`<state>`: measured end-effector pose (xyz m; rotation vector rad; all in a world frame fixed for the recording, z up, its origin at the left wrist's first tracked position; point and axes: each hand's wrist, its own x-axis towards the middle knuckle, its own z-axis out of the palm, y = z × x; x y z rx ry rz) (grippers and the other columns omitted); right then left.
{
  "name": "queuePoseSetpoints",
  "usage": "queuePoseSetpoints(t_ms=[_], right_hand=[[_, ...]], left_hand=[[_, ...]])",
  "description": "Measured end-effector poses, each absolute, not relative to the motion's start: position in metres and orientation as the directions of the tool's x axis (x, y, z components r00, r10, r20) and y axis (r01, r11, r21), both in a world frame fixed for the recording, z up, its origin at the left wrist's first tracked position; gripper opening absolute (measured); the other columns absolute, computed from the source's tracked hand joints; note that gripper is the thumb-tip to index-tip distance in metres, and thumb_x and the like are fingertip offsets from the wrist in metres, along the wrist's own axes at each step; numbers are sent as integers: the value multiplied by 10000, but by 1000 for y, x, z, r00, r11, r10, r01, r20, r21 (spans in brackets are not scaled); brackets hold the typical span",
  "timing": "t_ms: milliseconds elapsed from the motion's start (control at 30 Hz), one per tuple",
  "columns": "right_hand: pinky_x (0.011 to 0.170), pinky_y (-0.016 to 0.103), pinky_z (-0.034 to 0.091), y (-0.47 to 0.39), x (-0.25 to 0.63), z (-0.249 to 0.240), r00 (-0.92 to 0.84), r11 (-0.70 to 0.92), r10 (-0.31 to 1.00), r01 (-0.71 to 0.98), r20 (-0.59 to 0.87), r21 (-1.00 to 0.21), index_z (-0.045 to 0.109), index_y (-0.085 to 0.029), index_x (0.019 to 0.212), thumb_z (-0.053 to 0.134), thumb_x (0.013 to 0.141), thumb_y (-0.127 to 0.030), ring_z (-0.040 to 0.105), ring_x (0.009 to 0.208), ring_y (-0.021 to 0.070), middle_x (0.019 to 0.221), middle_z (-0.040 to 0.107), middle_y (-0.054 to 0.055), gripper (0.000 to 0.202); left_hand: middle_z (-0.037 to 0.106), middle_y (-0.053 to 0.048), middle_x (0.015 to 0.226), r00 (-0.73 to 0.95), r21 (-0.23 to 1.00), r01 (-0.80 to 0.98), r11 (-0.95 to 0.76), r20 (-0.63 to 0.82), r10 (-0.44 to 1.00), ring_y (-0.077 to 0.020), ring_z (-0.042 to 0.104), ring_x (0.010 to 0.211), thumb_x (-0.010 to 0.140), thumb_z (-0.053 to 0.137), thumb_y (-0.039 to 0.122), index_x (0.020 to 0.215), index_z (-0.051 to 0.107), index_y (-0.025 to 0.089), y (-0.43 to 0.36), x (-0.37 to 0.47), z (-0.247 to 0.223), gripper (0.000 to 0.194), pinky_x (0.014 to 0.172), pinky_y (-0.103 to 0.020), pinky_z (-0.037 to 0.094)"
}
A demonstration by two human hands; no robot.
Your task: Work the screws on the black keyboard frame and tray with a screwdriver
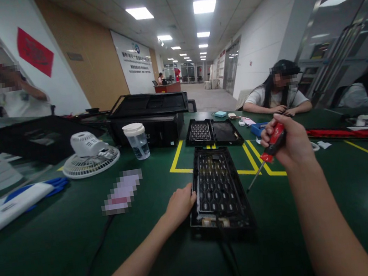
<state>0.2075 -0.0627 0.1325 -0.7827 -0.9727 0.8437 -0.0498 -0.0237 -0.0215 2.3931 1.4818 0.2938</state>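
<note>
A screwdriver (276,139) with a red and black handle is held in my right hand (291,140), raised above the table. Its metal shaft points down and left, the tip just right of a black open casing (216,188). Rows of dark, rounded cells show inside this casing, and a cable runs from its near end. My left hand (180,204) grips the casing's left edge, its fingers partly hidden by the rim. Behind the casing lies a similar open black case (212,131) in two halves.
On the green table (157,239) stand a cup of clear liquid (137,141), a white fan (89,154) and a large black box (147,125). A phone-like item (123,192) lies left. Another person (276,92) sits across at the right. Yellow tape (176,157) marks the tabletop.
</note>
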Motion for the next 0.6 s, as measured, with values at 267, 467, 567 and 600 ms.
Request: queuePoseSetpoints(t_ms=[267,467,567,600], right_hand=[[338,171,363,-60,198,129,319,447,878,-284,355,-848,444,-167,585,562,706,-269,442,391,69,487,437,-55,197],[334,180,358,-62,193,131,318,479,860,-235,399,-845,417,-175,575,560,704,-248,452,402,82,489,440,-50,206],[338,179,358,-64,190,129,324,506,842,-202,431,-838,422,-177,588,549,723,-236,456,407,83,495,443,-49,195],[339,179,359,-65,189,129,325,516,836,-190,443,-835,426,-177,593,544,731,-229,459,409,83,497,445,-48,189]], left_hand=[[642,-79,1017,465,442,786,-433,41,885,-203,609,917,880,329,313,1147,492,204,-21,-46,-27,331,771,-283,429],[649,-69,990,485,521,732,-439,53,873,-183,618,865,891,303,328,1178,478,211,-22,-38,-31,356,739,-261,434],[656,-71,944,481,493,750,-442,54,875,-187,622,814,892,291,377,1204,450,214,-24,-36,-33,386,698,-268,439],[657,-73,924,464,460,776,-431,45,885,-195,621,808,888,295,404,1218,435,216,-25,-36,-33,405,687,-275,440]])
